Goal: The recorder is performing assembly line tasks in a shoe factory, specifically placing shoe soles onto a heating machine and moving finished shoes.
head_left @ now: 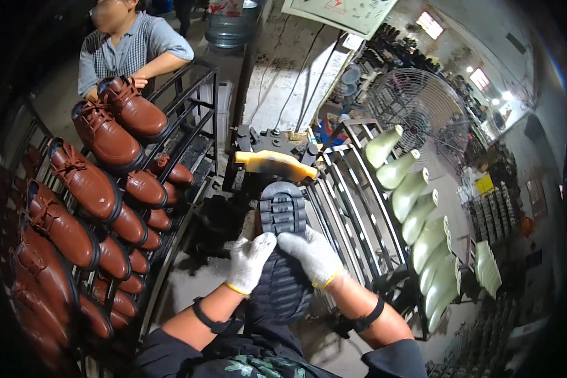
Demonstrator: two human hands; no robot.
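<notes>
A shoe is held in front of my body with its ribbed black sole facing me and its heel end pointing away. My left hand, in a white knit glove, grips the shoe's left edge. From the opposite edge my right hand, gloved the same way, closes on it. Both thumbs press on the sole near its middle, while the other fingers are mostly hidden behind. The upper is largely out of sight. Just beyond the heel is a machine with a yellow curved part.
Brown lace-up shoes fill a black metal rack on the left. At right, pale green shoe lasts stand along another rack. A large fan is behind them. A co-worker leans by the left rack.
</notes>
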